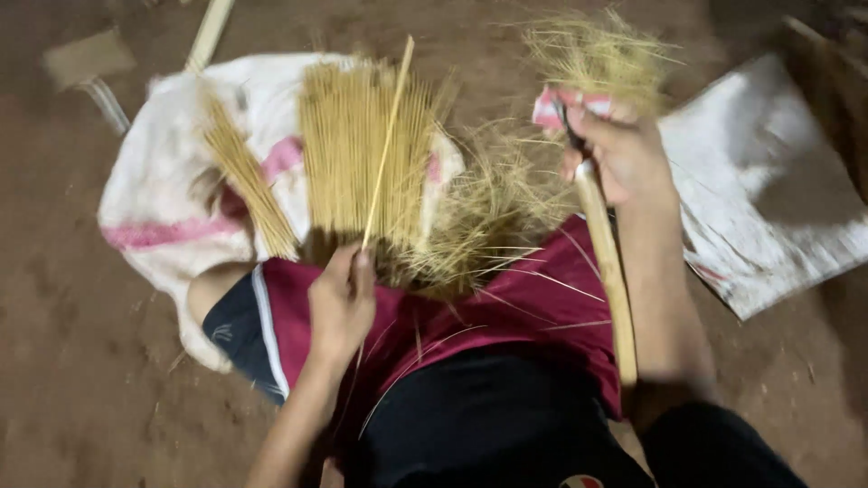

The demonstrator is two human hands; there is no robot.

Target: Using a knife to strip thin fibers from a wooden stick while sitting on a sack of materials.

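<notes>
One thin pale stick (387, 145), upright, pinched in left hand (341, 303).

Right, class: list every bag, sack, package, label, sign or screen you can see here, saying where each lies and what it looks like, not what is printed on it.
White woven sack: spread on the dirt floor at upper left under the stick bundles, crumpled, with pink stripes.
Second white sack: flat on the ground at right, partly soiled.
Cardboard scrap: top left corner, flat, brown.
No signs or screens in view.
</notes>
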